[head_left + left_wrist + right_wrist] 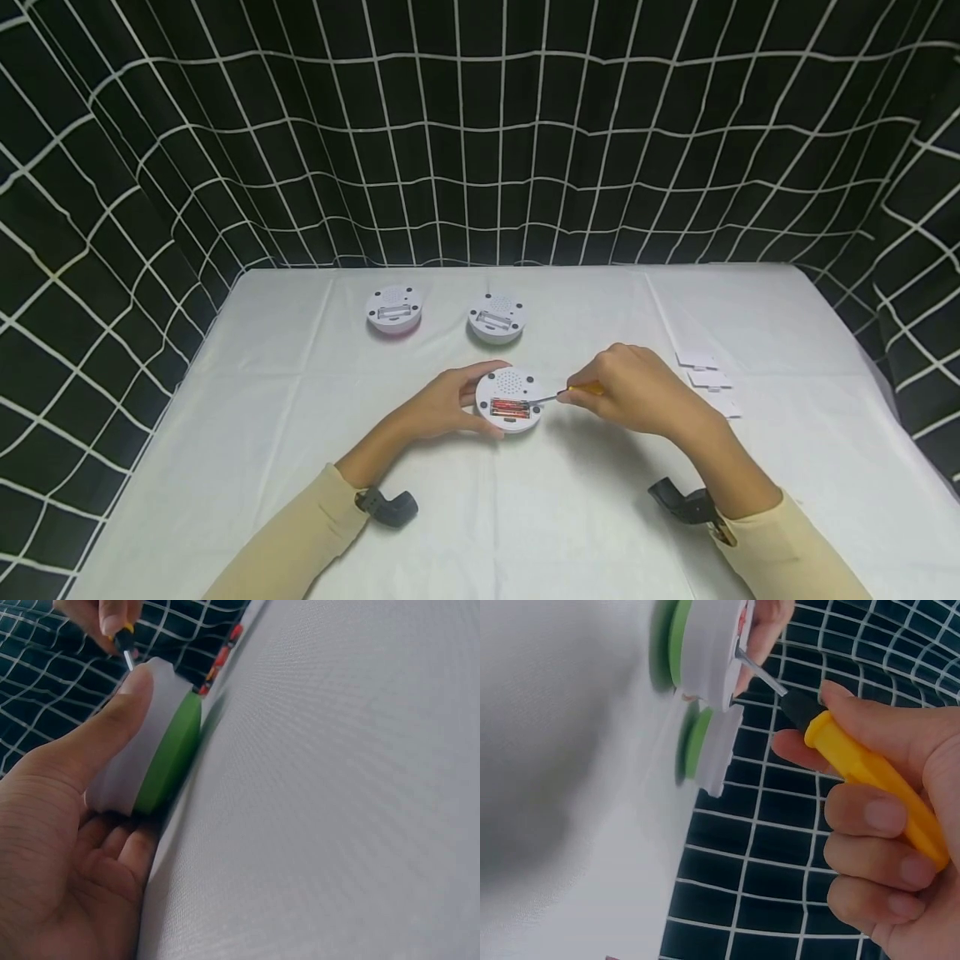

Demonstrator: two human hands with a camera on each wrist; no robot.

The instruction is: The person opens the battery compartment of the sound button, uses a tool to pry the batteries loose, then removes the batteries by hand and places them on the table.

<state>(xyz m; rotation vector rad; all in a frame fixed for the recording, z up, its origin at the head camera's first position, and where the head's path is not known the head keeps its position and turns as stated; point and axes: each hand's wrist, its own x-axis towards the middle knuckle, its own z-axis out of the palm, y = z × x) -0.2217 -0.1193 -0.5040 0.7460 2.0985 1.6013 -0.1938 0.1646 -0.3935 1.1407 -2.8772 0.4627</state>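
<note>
A round white device with a green underside (pixel 169 754) lies with its open battery bay facing up. Red batteries (pixel 510 408) sit side by side in the bay. My left hand (pixel 450 404) grips the device by its rim, thumb on the near side and fingers on the far side. In my right hand (pixel 633 392) is a screwdriver (pixel 877 784) with a yellow handle and black collar. Its metal shaft (pixel 547 398) slants down to the right end of the battery bay, the tip right at the batteries.
Farther back stand two similar round devices, one pinkish below (pixel 394 310) and one greenish below (pixel 497 319), their battery bays showing no batteries. Small white covers (pixel 708 379) lie in a row to the right. Red items (pixel 221 656) show on the table in the left wrist view.
</note>
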